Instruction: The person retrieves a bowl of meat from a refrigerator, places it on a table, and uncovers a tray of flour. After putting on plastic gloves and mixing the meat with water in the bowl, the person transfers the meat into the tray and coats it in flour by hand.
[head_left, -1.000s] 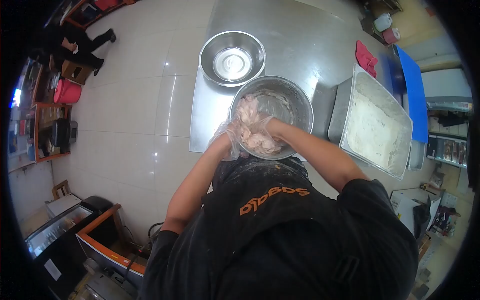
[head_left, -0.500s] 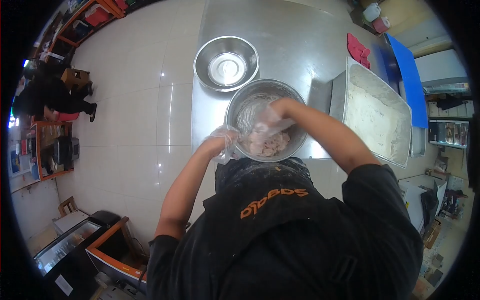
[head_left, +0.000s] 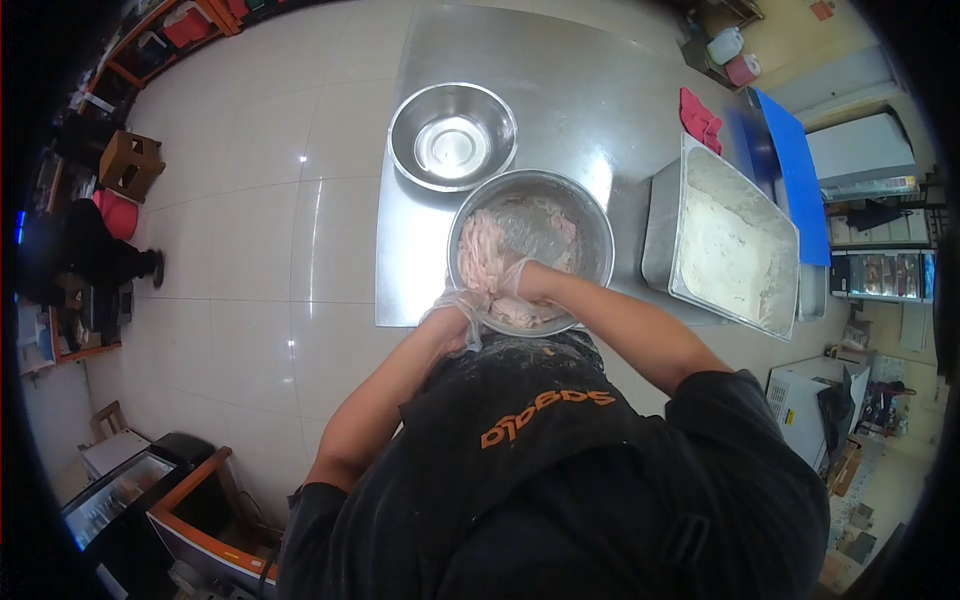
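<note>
A round metal bowl (head_left: 606, 222) at the table's near edge holds pale pink raw meat (head_left: 483, 243), in wet strips and clumps. Clear plastic gloves cover both hands. My left hand (head_left: 462, 312) is closed on the bowl's near-left rim. Inside the bowl, my right hand (head_left: 512, 281) is closed around some of the meat, its fingers partly hidden among the pieces. More meat lies against the near wall, and a few bits cling to the far right side. The bare bottom shows a wet smear.
Another metal bowl (head_left: 452, 137) stands beyond on the steel table (head_left: 560, 75). On the right are a deep metal pan (head_left: 725, 250) of white powder, a red cloth (head_left: 700, 122) and a blue board (head_left: 790, 170). A person in dark clothes (head_left: 90, 245) is at far left.
My right hand has moved down and left toward the near rim, gathering meat along the bowl's left side and baring its bottom. My left hand stays at the rim. The view has shifted slightly.
</note>
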